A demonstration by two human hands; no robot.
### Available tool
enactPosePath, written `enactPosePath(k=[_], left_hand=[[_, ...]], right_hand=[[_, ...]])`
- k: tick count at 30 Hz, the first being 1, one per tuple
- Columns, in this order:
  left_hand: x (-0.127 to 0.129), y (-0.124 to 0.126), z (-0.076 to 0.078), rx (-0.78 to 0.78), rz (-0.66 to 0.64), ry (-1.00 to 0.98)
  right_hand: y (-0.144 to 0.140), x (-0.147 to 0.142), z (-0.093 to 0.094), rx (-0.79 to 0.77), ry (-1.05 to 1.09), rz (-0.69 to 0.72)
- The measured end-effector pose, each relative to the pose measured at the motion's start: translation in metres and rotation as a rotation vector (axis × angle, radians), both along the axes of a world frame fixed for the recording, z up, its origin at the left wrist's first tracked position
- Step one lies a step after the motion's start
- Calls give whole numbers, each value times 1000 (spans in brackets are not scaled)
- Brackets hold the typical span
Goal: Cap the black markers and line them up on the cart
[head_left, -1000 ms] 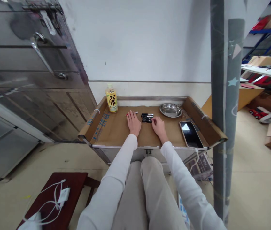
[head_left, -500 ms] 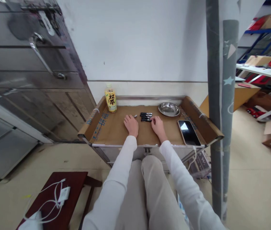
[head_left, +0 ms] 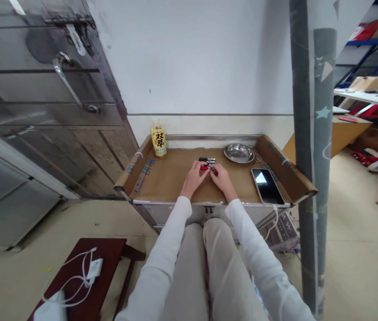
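Observation:
A small cart lined with brown cardboard stands in front of me. My left hand and my right hand meet at its middle, fingertips together on a red marker. Both hands appear closed on that marker. Just beyond them lie black markers in a short row. How many black markers remain under my fingers is hidden.
A yellow-labelled drink bottle stands at the cart's back left. A shallow steel dish sits at the back right, a phone lies at the right front. A grey post rises right; a dark stool with chargers is lower left.
My left hand took the red marker from the left and moved right to meet my right hand beside the black markers. The view shifted slightly.

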State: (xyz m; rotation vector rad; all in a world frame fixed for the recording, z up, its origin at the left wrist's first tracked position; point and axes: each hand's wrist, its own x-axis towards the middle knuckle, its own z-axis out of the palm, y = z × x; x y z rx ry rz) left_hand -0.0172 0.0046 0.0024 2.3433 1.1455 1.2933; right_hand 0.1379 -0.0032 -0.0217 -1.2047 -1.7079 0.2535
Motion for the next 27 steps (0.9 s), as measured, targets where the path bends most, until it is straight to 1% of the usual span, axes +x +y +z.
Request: enactPosePath(k=[2, 4, 6, 9, 11, 15, 19, 22, 24, 27], left_hand=[[0, 2, -1, 7, 32, -110], [-1, 3, -2, 16, 40, -171], [-1, 3, -2, 27, 6, -153], [-2, 1, 0, 51, -57, -73], [-3, -1, 2, 66, -58, -67], [-3, -2, 3, 60, 4, -133], [-5, 0, 2, 82, 87, -232], [-8, 4, 0, 87, 178, -314], [-9, 5, -1, 78, 227, -349], [-10, 7, -1, 67, 255, -377]], right_hand=[[0, -1, 1, -5, 26, -4], [-1, -1, 1, -25, 47, 2], [-1, -1, 2, -49, 57, 15], [-1, 0, 1, -64, 58, 24], [0, 1, 0, -50, 63, 32], [1, 0, -1, -32, 99, 66], [3, 2, -2, -80, 125, 43], [3, 2, -2, -110, 140, 27], [2, 2, -2, -109, 142, 29], [0, 1, 0, -81, 128, 24]])
